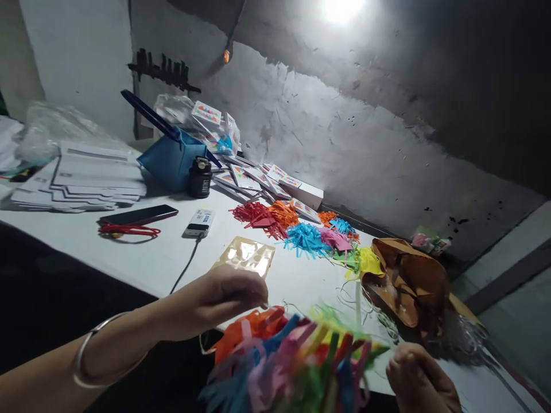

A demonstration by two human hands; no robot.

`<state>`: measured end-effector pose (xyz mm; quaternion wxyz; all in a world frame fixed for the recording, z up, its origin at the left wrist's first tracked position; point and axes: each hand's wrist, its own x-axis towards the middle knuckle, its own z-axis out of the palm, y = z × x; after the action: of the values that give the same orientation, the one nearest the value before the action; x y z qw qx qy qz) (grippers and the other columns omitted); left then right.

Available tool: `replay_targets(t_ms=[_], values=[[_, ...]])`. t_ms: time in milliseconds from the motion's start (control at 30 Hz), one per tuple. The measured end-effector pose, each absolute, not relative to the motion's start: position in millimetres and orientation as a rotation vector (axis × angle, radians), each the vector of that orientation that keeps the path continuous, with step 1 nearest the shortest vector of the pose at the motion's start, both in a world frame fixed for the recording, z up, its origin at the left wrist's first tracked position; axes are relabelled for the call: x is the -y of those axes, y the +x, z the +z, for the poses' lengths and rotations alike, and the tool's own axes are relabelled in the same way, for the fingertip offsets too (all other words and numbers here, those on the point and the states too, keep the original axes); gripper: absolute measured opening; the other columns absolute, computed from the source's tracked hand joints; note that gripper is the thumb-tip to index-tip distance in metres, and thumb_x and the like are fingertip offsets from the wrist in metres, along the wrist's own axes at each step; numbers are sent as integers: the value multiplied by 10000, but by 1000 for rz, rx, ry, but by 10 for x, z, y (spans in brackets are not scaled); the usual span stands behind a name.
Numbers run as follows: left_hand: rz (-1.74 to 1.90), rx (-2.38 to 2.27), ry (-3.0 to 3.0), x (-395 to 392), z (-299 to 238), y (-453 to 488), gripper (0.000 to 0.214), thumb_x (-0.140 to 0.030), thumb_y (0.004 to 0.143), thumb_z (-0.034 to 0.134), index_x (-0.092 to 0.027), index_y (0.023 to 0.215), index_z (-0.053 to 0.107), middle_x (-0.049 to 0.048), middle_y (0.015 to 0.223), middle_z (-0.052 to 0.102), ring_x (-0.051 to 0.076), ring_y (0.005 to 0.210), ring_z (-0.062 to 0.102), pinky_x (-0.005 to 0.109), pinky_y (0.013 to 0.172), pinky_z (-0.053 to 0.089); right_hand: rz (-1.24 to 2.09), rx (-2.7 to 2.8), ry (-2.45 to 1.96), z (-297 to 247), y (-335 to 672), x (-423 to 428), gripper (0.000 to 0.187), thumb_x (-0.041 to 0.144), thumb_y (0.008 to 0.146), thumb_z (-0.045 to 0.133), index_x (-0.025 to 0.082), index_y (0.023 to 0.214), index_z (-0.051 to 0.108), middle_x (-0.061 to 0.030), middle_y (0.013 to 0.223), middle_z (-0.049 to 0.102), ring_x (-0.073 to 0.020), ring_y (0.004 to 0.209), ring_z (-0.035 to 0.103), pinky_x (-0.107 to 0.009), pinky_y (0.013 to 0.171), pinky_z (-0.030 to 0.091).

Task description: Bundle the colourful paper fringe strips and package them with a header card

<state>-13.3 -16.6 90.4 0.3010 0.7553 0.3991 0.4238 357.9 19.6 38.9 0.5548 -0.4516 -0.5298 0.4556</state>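
Note:
A tassel garland (297, 358) in orange, blue, pink, yellow, green and red hangs between my two hands, over the table's front edge. My left hand (235, 292), with a silver bangle at the wrist, is closed in a pinch on the garland's string at its upper left. On the right, my right hand (419, 376) is closed at the other end of the string, its fingertips partly hidden. The lower tassels are smeared by motion. Just beyond my left hand lies a shiny gold-coloured packet (247, 255).
Coloured fringed bundles (305, 238) lie across the table (318, 284), with printed cards (258, 180) behind. A brown bag (408, 281) and white strings stand right. Leftward are a phone (140, 215), power bank (200, 222), black bottle (200, 178), blue bag (174, 160) and paper stack (92, 172).

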Motion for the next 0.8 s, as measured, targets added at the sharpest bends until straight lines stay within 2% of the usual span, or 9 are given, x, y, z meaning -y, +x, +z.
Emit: replay_targets(t_ms=[100, 233, 367, 433, 500, 567, 600, 700, 800], values=[[1022, -1053, 2021, 112, 913, -147, 240, -361, 939, 574, -173, 875, 711, 41, 787, 717, 179, 714, 615, 236, 662, 478, 1145, 1451, -1032, 425, 3581, -269, 412, 574, 743, 813, 173, 717, 720, 31, 566, 404, -89, 518, 318, -244, 482, 245], [1039, -1096, 1943, -17, 929, -197, 251, -402, 922, 594, -182, 861, 699, 41, 810, 715, 198, 763, 618, 247, 708, 490, 1165, 1403, -969, 419, 3644, -456, 388, 556, 829, 754, 173, 798, 700, 92, 559, 253, -68, 511, 207, -245, 499, 141], [1060, -1146, 1960, -216, 876, -231, 252, -401, 928, 596, -191, 830, 694, 19, 784, 676, 176, 741, 577, 241, 681, 456, 1214, 1574, -996, 400, 3663, -713, 439, 579, 855, 720, 147, 795, 675, 105, 526, 247, -60, 492, 192, -240, 478, 119], [1078, -1178, 1776, -401, 835, -201, 287, -455, 892, 639, -185, 800, 669, -18, 661, 583, 141, 622, 498, 228, 561, 396, 1338, 1441, -994, 441, 3585, -899, 438, 571, 800, 781, 154, 776, 648, 125, 504, 237, -46, 475, 148, -224, 455, 91], [1109, -1165, 1511, -624, 806, -117, 343, -515, 842, 668, -188, 767, 596, -83, 536, 400, 97, 482, 324, 213, 441, 261, 1437, 1225, -965, 531, 3450, -1099, 459, 550, 689, 866, 177, 748, 607, 154, 488, 204, -33, 467, 85, -205, 429, 69], [1165, -1129, 1346, -817, 792, 27, 371, -542, 835, 634, -221, 731, 480, -125, 519, 246, 76, 445, 175, 212, 409, 158, 1472, 1092, -933, 635, 3277, -1251, 498, 539, 595, 903, 203, 727, 560, 171, 481, 177, -29, 464, 46, -189, 406, 72], [1202, -1117, 1326, -876, 785, 119, 371, -543, 855, 592, -236, 725, 430, -126, 533, 224, 75, 444, 159, 215, 409, 153, 1489, 1074, -923, 671, 3180, -1288, 506, 541, 579, 900, 213, 721, 542, 174, 476, 170, -28, 456, 41, -183, 396, 80], [1277, -1091, 1344, -852, 694, 444, 354, -544, 913, 492, -242, 739, 427, -97, 559, 302, 90, 447, 260, 227, 420, 220, 1633, 1098, -946, 634, 2874, -1209, 503, 568, 587, 883, 207, 737, 567, 168, 447, 221, -22, 404, 92, -172, 364, 117], [1284, -1081, 1558, -629, 398, 737, 271, -451, 886, 580, -216, 752, 567, -3, 652, 583, 159, 587, 524, 272, 531, 384, 1848, 1249, -984, 380, 2590, -976, 586, 738, 638, 793, 190, 752, 618, 142, 407, 306, -34, 333, 165, -188, 327, 148]])
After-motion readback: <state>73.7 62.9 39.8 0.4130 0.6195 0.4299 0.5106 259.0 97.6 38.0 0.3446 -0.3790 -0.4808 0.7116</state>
